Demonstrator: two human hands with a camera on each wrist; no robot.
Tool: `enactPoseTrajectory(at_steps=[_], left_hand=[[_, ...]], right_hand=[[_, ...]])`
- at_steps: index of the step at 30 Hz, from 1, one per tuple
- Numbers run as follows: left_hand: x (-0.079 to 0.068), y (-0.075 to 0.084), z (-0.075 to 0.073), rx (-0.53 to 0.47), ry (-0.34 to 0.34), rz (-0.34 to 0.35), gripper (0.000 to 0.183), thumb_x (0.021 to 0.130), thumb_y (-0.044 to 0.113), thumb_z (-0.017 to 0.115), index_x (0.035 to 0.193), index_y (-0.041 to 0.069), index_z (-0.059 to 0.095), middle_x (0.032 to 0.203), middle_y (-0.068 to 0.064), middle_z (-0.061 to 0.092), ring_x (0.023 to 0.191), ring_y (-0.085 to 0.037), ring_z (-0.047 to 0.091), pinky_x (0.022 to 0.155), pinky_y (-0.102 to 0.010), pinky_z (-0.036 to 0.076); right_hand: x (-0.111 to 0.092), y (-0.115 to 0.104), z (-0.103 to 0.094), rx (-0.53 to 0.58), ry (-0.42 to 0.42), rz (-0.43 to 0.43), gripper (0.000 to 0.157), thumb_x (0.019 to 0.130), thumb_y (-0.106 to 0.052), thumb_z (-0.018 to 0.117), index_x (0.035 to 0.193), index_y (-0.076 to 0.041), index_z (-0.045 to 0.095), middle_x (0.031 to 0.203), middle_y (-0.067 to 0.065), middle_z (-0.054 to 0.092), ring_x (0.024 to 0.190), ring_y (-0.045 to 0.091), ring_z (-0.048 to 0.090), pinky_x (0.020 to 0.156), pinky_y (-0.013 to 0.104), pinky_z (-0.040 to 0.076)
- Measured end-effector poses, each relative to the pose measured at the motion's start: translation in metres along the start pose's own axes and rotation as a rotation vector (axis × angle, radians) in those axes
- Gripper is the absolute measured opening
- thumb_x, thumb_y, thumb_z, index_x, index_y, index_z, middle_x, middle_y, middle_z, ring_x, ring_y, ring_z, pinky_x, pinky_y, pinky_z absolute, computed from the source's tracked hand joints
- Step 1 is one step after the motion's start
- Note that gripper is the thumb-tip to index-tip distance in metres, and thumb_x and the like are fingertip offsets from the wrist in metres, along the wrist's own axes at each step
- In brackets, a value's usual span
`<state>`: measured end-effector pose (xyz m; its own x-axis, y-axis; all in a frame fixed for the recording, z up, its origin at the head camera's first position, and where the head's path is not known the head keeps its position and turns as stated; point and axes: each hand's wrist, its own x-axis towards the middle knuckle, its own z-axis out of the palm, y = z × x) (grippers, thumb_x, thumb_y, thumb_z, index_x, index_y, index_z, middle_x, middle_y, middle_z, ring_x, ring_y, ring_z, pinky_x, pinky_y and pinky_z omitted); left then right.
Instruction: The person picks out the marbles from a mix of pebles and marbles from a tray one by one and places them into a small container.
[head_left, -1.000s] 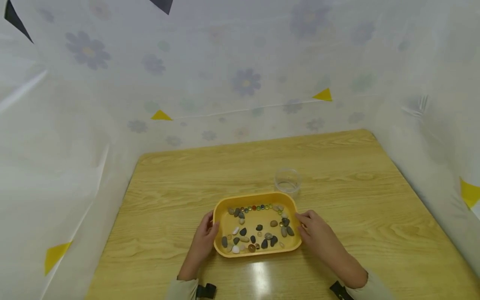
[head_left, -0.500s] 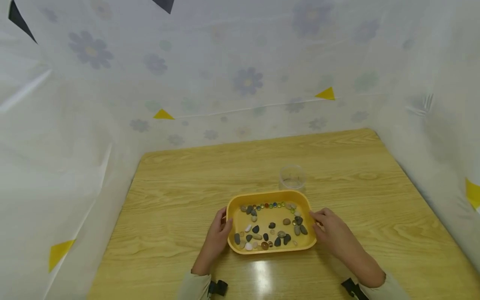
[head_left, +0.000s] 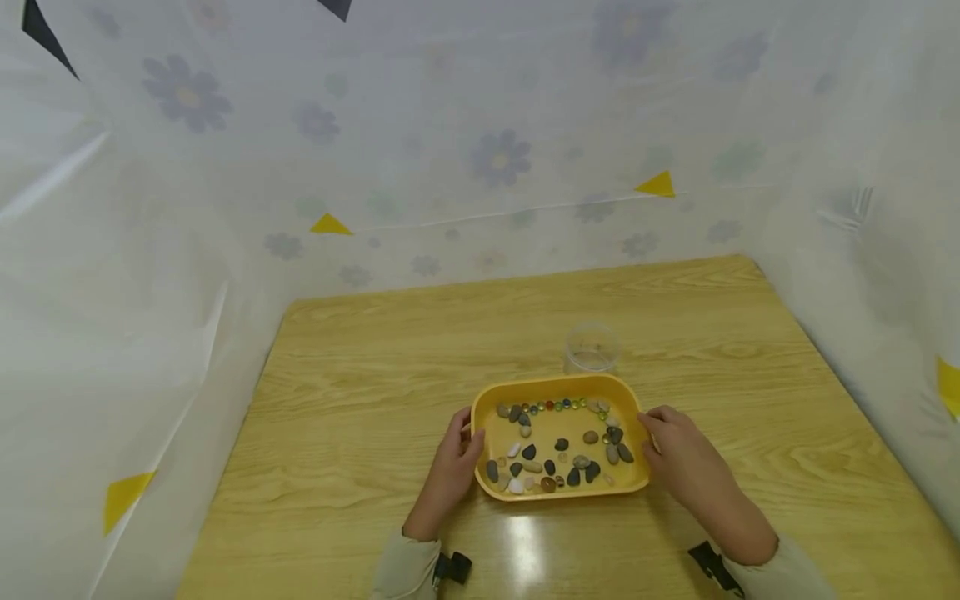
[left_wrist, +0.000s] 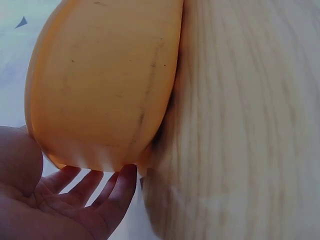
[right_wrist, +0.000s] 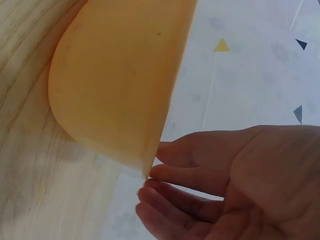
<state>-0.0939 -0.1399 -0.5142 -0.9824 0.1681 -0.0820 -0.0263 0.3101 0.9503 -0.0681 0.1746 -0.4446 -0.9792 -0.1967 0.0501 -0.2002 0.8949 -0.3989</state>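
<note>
A yellow rectangular tray (head_left: 562, 423) with rounded corners sits low over the table in the head view. Small stones (head_left: 581, 461) in grey, white and brown lie in it, and a row of coloured glass marbles (head_left: 550, 406) runs along its far side. My left hand (head_left: 450, 462) grips the left end, thumb over the rim and fingertips against the outer wall in the left wrist view. At the other end, my right hand (head_left: 686, 454) pinches the rim between thumb and fingers. Only the tray's outer wall (right_wrist: 115, 75) shows in the right wrist view.
Just beyond the tray's far rim stands a clear round container (head_left: 592, 354). The wood-grain table (head_left: 375, 375) is bordered at the back and sides by whitish flower-printed sheeting (head_left: 450, 167) with yellow and dark triangles.
Both hands have shifted the tray to the right across the table, bringing it further under the clear container in the view. The stones and marbles keep their arrangement.
</note>
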Motion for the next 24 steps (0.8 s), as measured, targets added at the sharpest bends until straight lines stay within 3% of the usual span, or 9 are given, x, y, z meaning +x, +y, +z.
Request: enactPoseTrajectory(at_steps=[4,8,12,16,19,22,24], left_hand=[[0.001,0.003,-0.003,0.041,-0.017,-0.012,0.042,0.099,0.020,0.045,0.139,0.014,0.036,0.139,-0.011,0.041,0.116,-0.028,0.049,0.091,-0.042,0.047],[-0.003,0.019,-0.011,0.025,-0.073,-0.019,0.047,0.098,0.025,0.047,0.141,0.009,0.033,0.140,-0.015,0.039,0.115,-0.030,0.050,0.088,-0.041,0.050],[-0.007,0.034,-0.022,0.004,-0.127,-0.062,0.055,0.097,0.034,0.048,0.143,0.012,0.030,0.141,-0.015,0.037,0.114,-0.027,0.050,0.085,-0.037,0.051],[0.000,0.018,-0.028,-0.068,-0.182,-0.109,0.053,0.098,0.031,0.047,0.145,0.020,0.026,0.143,-0.014,0.033,0.123,-0.031,0.042,0.090,-0.040,0.048],[0.006,0.001,-0.029,-0.181,-0.246,-0.143,0.053,0.098,0.029,0.047,0.146,0.025,0.024,0.146,-0.012,0.029,0.126,-0.035,0.037,0.087,-0.045,0.050],[0.007,-0.007,-0.030,-0.280,-0.316,-0.163,0.054,0.099,0.027,0.046,0.146,0.028,0.021,0.147,-0.013,0.026,0.124,-0.036,0.039,0.079,-0.047,0.053],[0.007,-0.009,-0.030,-0.324,-0.350,-0.173,0.054,0.099,0.025,0.046,0.146,0.030,0.021,0.147,-0.013,0.025,0.122,-0.036,0.041,0.074,-0.047,0.055]], right_hand=[[0.002,-0.005,0.002,0.012,0.022,-0.031,0.036,0.081,-0.003,0.068,0.114,0.011,0.060,0.110,0.022,0.056,0.104,0.039,0.050,0.084,0.051,0.047],[0.005,-0.011,0.003,0.009,0.054,-0.076,0.033,0.080,-0.005,0.070,0.111,0.005,0.063,0.106,0.017,0.058,0.101,0.034,0.052,0.081,0.047,0.049],[0.011,-0.016,0.005,-0.002,0.041,-0.077,0.030,0.081,-0.007,0.071,0.108,0.003,0.065,0.101,0.012,0.060,0.092,0.027,0.057,0.074,0.040,0.052],[0.017,-0.020,0.009,0.004,-0.068,-0.023,0.025,0.083,-0.008,0.068,0.106,0.001,0.065,0.096,0.009,0.061,0.083,0.022,0.059,0.067,0.037,0.052],[0.023,-0.022,0.014,0.031,-0.166,0.022,0.007,0.085,-0.007,0.065,0.090,-0.003,0.065,0.080,0.005,0.058,0.070,0.018,0.054,0.058,0.033,0.047],[0.026,-0.022,0.021,0.034,-0.189,0.033,0.008,0.085,-0.006,0.063,0.078,-0.007,0.062,0.069,0.001,0.051,0.061,0.015,0.044,0.053,0.028,0.038],[0.027,-0.023,0.023,0.012,-0.184,0.034,0.009,0.085,-0.004,0.062,0.076,-0.007,0.063,0.067,0.000,0.050,0.060,0.014,0.043,0.053,0.029,0.038]])
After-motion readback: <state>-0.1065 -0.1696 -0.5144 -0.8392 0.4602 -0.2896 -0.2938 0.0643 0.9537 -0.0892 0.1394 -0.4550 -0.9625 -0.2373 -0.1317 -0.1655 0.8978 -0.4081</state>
